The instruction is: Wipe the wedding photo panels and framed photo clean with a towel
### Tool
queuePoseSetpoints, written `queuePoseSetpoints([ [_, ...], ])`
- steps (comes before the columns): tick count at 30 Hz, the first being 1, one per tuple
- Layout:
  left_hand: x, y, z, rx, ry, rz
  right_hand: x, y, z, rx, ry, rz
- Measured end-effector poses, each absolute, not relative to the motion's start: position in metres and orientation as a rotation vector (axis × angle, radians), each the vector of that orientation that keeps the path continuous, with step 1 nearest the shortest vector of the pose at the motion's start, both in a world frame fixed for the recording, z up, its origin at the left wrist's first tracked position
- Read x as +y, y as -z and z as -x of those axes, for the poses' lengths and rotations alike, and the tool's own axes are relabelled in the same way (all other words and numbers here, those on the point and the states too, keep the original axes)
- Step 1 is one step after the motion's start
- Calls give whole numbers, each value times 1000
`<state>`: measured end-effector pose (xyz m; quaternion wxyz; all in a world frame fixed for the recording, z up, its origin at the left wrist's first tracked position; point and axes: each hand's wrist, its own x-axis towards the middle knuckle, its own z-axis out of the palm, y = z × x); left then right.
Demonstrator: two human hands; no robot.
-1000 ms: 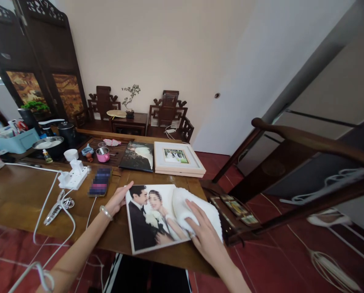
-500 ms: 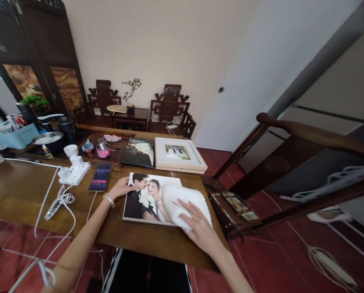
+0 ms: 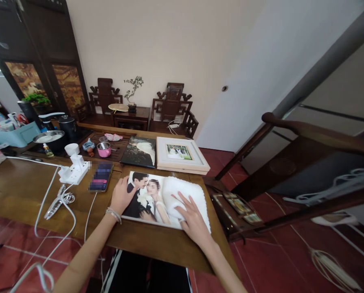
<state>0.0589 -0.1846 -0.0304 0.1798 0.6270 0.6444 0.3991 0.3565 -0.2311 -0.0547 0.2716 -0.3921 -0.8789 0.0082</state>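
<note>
A wedding photo panel point(image 3: 142, 205) lies face up on the table, showing a couple in a dark suit and a white dress. My left hand point(image 3: 123, 196) grips its left edge, thumb over the front. Over the panel's right part is spread a fluffy white cloth point(image 3: 189, 189), hiding that side of the picture. My right hand point(image 3: 191, 215) lies flat on this cloth with its fingers apart, pressing from above.
Behind the panel lie a dark photo panel point(image 3: 139, 151) and a pale framed photo point(image 3: 197, 162). Leftward are a phone point(image 3: 101, 177), a white power strip point(image 3: 75, 171) with cables, and a pink cup point(image 3: 104, 151). A wooden chair point(image 3: 279, 162) stands right of the table.
My right hand has spread its fingers wider, and the cloth lies flatter and slightly higher on the panel. My left hand has shifted slightly left along the panel's edge.
</note>
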Motion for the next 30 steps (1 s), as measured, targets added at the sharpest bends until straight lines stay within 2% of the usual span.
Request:
queuePoseSetpoints([
  [6, -197, 37, -57, 1655, -1104, -1978, -232, 51, -355, -2382, 15, 1022],
  [17, -211, 47, -56, 1412, -849, -2222, -227, 46, -360, -2368, 5, 1048],
  [26, -210, 48, -55, 1419, -797, -2221, -165, 37, -343, -2430, -70, 1108],
  [30, -211, 47, -56, 1441, -787, -2212, -173, 36, -342, -2464, -100, 1088],
])
